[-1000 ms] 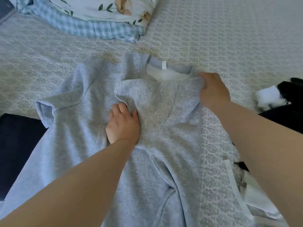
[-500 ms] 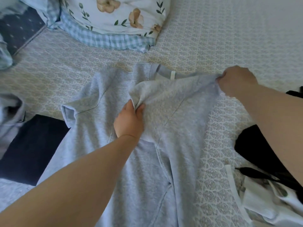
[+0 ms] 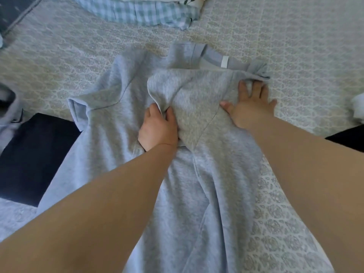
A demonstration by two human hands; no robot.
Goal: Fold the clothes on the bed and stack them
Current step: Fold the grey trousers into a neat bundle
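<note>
Currently the bed (image 3: pixel 295 46), covered in a pale patterned spread, fills the head view. On it, at centre, lies the grey garment (image 3: pixel 110 123), face up. Its long axis runs from 12 o'clock to 6 o'clock: the collar (image 3: pixel 216 61) with its white tag points to 12 o'clock, and the hem end leaves the frame at 6 o'clock. One short sleeve (image 3: pixel 78 104) extends toward 9 o'clock. The opposite sleeve panel is already turned inward across the chest.

Adjacent items, in descending size: a dark navy cloth (image 3: pixel 33 156) at 8 o'clock, partly under the garment's edge; a checked blue fabric (image 3: pixel 141 12) at 12 o'clock; a black item (image 3: pixel 348 138) at 3 o'clock.

Hand states: the left hand (image 3: pixel 157 129) has a clenched grip on the free edge of the folded panel, thumb and fingers pinching the cloth. The right hand (image 3: pixel 252 107) has a released grip, fingers spread flat, pressing the fold line just below the collar.

Step in hand, by judgement: the first lengthwise side fold, being set and smoothed. The next move likely calls for laying the pinched edge flat without wrinkles, then folding the 9 o'clock sleeve inward to match, before folding along the long axis.
</note>
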